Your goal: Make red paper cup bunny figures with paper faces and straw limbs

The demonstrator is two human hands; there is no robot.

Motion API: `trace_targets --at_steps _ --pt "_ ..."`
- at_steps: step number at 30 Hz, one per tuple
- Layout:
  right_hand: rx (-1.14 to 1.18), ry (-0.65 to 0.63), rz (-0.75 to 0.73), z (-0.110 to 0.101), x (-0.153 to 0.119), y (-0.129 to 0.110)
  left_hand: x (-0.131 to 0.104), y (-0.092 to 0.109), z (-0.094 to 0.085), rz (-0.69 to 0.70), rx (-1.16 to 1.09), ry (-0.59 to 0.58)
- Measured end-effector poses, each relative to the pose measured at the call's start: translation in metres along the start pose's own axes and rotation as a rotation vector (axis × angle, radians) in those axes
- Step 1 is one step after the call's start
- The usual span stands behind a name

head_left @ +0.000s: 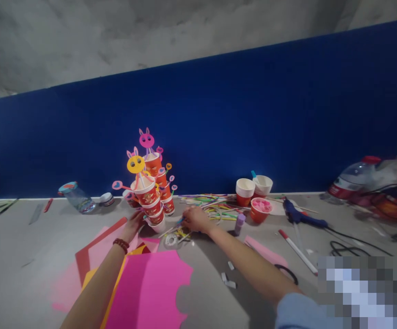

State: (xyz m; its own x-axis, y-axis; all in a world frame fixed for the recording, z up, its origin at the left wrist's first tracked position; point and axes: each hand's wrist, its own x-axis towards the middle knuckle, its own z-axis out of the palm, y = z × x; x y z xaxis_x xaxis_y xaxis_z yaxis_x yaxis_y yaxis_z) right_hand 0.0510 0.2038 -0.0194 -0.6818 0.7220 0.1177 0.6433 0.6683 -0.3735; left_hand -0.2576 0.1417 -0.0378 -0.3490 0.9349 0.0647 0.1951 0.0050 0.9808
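Observation:
My left hand (135, 225) is at the left side of a stack of red and white paper cups (151, 208), topped by a yellow paper bunny face (136, 164). Its fingers are partly hidden by the lower cups, so I cannot tell whether they grip them. Right of that stack, my right hand (196, 219) is closed, fingertips together beside a small blue piece (180, 220) that I cannot identify. Close behind stands a second cup stack (163, 179) with a pink bunny face (147, 140). A clear tape roll (171, 241) lies between my hands.
Pink paper sheets (147, 288) lie in front. Colourful pipe cleaners (224, 211), spare white cups (245, 188) and a red cup of pink pieces (260, 210) stand behind. A blue glue gun (301, 214) with its cord is right; a jar (77, 198) sits left.

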Motion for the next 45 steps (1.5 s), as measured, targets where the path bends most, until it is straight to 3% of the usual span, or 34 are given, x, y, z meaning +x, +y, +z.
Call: trace_targets --at_steps 3,6,9,12,17,23,31,39,45 --pt "0.001 0.049 -0.005 -0.009 -0.021 0.001 -0.024 0.001 -0.010 0.082 0.111 0.082" --pt "0.007 0.080 -0.028 -0.015 -0.052 -0.003 -0.064 0.005 -0.005 0.214 0.272 0.100" --pt "0.016 0.075 -0.060 -0.013 -0.090 -0.012 -0.103 0.013 0.021 0.357 0.439 -0.110" --pt "0.029 0.047 -0.089 -0.007 -0.129 -0.023 -0.121 0.024 0.062 0.473 0.598 -0.333" --pt "0.033 0.043 -0.084 -0.001 -0.186 -0.028 -0.100 0.037 0.118 0.519 0.848 -0.444" --pt "-0.037 0.113 0.088 -0.005 -0.230 -0.007 -0.080 0.046 0.136 0.543 1.012 -0.458" --pt "-0.011 0.181 0.080 0.003 -0.239 0.003 -0.081 0.051 0.148 0.495 1.136 -0.361" --pt "0.021 0.223 0.065 0.000 -0.244 0.011 -0.051 0.062 0.184 0.394 1.196 -0.466" --pt "0.065 0.210 0.062 -0.004 -0.245 0.013 -0.032 0.071 0.195 0.310 1.224 -0.542"
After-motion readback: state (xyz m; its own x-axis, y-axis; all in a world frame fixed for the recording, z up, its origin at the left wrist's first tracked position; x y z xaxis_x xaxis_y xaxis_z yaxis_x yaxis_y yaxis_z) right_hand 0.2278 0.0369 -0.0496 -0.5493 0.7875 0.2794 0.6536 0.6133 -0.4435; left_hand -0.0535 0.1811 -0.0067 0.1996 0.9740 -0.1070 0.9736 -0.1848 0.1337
